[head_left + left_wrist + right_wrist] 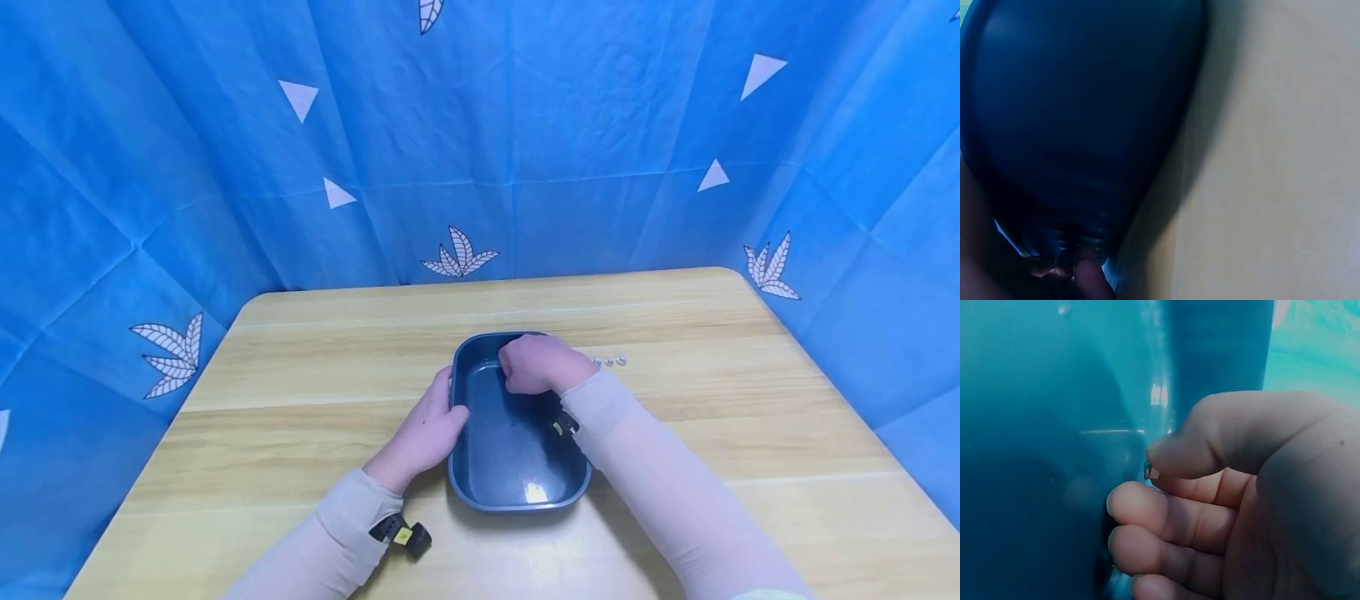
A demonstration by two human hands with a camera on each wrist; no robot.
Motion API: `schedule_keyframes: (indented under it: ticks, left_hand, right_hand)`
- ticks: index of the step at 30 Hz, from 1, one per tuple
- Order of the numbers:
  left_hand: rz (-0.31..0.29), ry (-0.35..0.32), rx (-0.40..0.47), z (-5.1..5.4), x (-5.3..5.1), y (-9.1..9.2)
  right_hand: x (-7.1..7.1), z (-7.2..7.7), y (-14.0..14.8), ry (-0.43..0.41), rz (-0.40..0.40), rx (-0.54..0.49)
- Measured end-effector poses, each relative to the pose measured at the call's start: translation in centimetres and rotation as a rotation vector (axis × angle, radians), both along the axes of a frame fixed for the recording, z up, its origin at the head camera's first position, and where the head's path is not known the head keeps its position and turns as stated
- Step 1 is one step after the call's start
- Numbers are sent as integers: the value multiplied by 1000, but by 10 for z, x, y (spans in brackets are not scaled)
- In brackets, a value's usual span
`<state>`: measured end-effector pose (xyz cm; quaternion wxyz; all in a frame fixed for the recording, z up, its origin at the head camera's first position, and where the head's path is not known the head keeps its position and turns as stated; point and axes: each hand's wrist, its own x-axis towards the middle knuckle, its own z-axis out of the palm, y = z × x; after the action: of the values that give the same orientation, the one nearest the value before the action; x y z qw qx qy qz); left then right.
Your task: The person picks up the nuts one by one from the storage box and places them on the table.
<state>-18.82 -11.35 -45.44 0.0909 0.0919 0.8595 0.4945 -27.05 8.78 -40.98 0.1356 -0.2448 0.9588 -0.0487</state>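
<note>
A deep dark-blue rectangular tray [517, 450] with rounded corners sits on the wooden table. My left hand [427, 429] grips its left rim, thumb over the edge and fingers along the outer wall; this tray [1091, 94] also fills much of the left wrist view. Inside the tray's far end is my right hand [543, 364], fingers curled. In the right wrist view, a tiny shiny clear piece [1149, 472], perhaps a small gem, is pinched between thumb and index finger. Most of that piece is covered by the fingertips.
Several small clear, shiny gem-like pieces [621, 361] lie in a row on the table [315, 400], just right of the tray's far end, partly behind my right wrist. A blue curtain [570, 125] with leaf and triangle prints hangs around the table's back and sides.
</note>
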Motion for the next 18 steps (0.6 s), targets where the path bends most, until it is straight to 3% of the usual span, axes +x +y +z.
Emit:
schedule_keyframes:
  ticks: [10,18]
  left_hand:
    - [12,0,-2,0,1,0]
    - [15,-2,-2,2,1,2]
  right_hand:
    - [2,3,2,-10,23,-81]
    - [3,2,10,3,36,-217]
